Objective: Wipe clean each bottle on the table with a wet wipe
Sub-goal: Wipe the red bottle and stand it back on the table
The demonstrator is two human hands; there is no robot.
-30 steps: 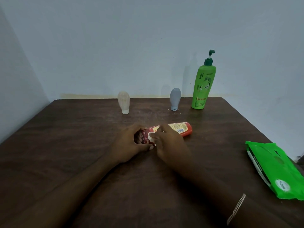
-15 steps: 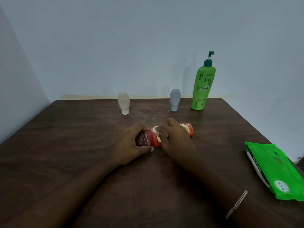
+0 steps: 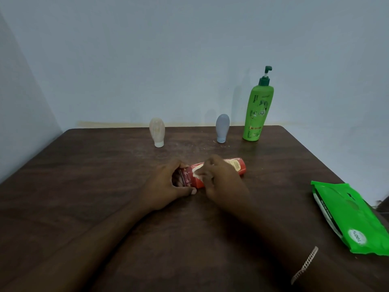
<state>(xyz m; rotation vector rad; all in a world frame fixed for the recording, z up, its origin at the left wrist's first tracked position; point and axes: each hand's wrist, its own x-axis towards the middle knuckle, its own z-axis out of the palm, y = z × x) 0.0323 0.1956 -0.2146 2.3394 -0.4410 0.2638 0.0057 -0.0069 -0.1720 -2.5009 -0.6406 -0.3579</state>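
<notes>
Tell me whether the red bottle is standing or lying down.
Lying down: the red bottle rests sideways on the table, left hand gripping one end.

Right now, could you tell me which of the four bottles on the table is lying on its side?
The red bottle between the hands; the beige, grey and green pump bottle all stand upright at the back.

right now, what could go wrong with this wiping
The red bottle lies on its side and only the left hand steadies one end, so it may roll as the right hand rubs it with the wet wipe. The wipe pack sits near the table edge and could get knocked off.
</notes>
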